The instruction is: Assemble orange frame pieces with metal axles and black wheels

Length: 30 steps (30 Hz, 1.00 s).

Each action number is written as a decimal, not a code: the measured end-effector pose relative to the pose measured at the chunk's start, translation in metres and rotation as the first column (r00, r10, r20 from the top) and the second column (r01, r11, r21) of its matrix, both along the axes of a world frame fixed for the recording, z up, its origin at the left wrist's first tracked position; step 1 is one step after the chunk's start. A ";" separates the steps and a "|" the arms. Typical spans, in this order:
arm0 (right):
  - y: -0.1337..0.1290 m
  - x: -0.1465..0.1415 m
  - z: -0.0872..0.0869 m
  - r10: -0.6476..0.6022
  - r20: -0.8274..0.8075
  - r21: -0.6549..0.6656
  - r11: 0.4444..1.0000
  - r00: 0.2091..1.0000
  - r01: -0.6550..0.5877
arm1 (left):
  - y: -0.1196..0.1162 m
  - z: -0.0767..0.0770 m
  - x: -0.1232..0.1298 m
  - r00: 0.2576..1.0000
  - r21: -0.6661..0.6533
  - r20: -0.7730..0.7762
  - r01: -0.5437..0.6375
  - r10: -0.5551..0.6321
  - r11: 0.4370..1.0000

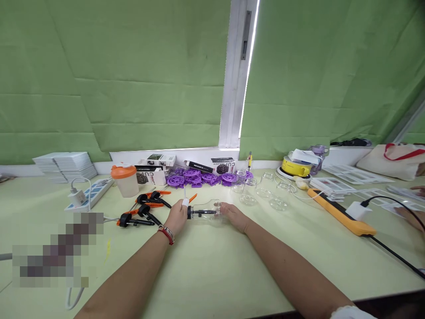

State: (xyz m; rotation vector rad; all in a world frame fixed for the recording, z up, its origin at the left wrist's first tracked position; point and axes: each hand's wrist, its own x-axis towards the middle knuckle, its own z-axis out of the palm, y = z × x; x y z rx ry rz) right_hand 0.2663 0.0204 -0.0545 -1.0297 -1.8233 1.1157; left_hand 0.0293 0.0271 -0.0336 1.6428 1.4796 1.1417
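Observation:
A clear glass bottle (207,212) lies on its side between my hands, just above or on the table. My left hand (178,216), its thumb wrapped in white, is closed around the black-and-orange spray head (189,212) at the bottle's left end. The head's black stem runs inside the glass, and an orange lever sticks up past my fingers. My right hand (233,216) is closed on the bottle's right end. Several loose black-and-orange spray heads (146,212) lie left of my left hand. Several clear glass bottles (248,198) stand beyond my right hand.
Behind are purple round plastic parts (191,177), cup holder boxes (224,166) and an orange-lidded cup (128,182). Power strips lie left (96,195) and right (341,212), with cables. A yellow pot (296,167) stands back right. Another person's hand (413,217) is at the right edge.

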 end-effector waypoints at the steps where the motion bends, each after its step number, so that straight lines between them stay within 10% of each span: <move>1: 0.000 0.001 0.000 -0.006 0.030 0.023 1.000 1.000 0.005 | 0.001 0.000 -0.001 1.000 -0.010 0.007 -0.006 0.006 1.000; 30: -0.005 0.001 0.002 0.006 0.063 0.094 0.996 0.998 -0.012 | 0.003 -0.001 -0.006 0.999 0.022 0.011 -0.034 0.033 0.999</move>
